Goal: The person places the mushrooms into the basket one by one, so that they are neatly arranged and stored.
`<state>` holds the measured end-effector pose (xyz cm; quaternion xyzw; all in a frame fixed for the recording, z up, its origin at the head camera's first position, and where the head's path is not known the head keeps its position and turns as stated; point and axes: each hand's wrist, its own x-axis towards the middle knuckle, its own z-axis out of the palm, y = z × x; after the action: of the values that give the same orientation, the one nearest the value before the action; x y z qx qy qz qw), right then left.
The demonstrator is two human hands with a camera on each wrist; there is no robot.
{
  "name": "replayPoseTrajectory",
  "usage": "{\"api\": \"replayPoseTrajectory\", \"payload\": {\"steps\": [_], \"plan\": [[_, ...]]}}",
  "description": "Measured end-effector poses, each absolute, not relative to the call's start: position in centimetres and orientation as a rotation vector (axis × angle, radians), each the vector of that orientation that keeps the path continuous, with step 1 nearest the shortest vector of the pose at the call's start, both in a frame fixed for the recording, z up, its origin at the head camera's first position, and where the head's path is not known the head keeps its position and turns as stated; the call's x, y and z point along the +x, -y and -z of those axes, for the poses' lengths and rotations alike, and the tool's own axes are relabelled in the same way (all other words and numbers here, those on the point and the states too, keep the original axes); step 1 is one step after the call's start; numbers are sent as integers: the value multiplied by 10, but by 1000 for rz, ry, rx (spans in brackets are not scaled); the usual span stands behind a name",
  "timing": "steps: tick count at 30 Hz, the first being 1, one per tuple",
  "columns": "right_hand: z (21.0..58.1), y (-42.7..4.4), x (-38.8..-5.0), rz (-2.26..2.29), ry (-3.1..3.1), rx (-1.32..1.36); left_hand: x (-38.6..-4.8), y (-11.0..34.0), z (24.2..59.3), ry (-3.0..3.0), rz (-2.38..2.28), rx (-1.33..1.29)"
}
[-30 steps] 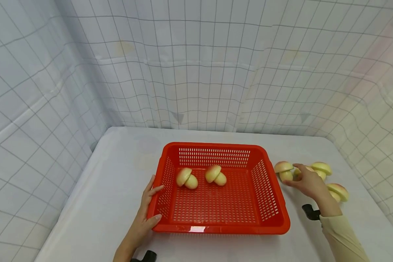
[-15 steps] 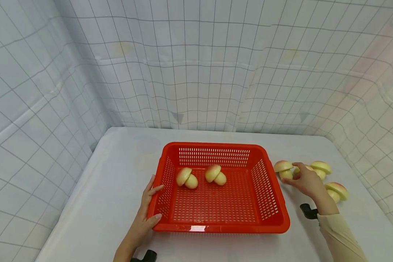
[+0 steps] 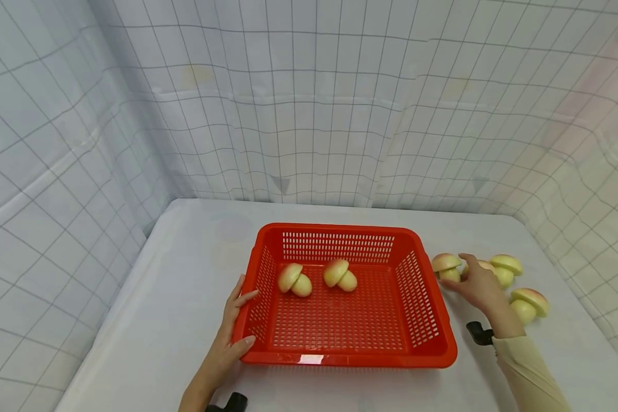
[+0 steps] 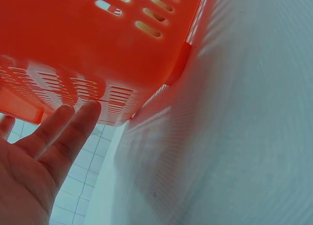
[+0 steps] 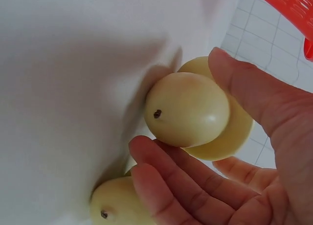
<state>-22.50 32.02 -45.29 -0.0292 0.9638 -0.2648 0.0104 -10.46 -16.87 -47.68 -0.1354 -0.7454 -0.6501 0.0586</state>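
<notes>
In the head view, my left hand (image 3: 229, 329) rests against the left side of a red plastic basket (image 3: 350, 360), its thumb on the rim. Straight fingers touch the slotted outer wall (image 4: 63, 49) in the left wrist view. Two yellowish toy mushrooms with pink-tinged caps, one (image 3: 289, 278) left of the other (image 3: 336, 273), lie inside. My right hand (image 3: 481, 289) grips another toy mushroom (image 3: 445, 263) just right of the basket. Its thumb and curved fingers flank that mushroom's round stem (image 5: 188, 110) in the right wrist view.
Several more toy mushrooms lie to the right, one (image 3: 506, 266) at the back and one (image 3: 529, 303) nearer the sleeve. A white cloth covers the table (image 3: 180, 274). Grid-patterned white curtains (image 3: 309, 114) surround it on three sides. Black mounts (image 3: 479, 333) sit at the wrists.
My right hand has shifted slightly left, its thumb closer around the nearest mushroom, baring more of the front-right mushroom. My left hand and the basket stay in place.
</notes>
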Motion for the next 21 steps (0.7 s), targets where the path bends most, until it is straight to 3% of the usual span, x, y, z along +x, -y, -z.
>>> {"api": "replayPoseTrajectory", "payload": {"steps": [21], "plan": [[466,-326,-214,883,-3092,-210,-104,167,475,2278,1954,-366]]}}
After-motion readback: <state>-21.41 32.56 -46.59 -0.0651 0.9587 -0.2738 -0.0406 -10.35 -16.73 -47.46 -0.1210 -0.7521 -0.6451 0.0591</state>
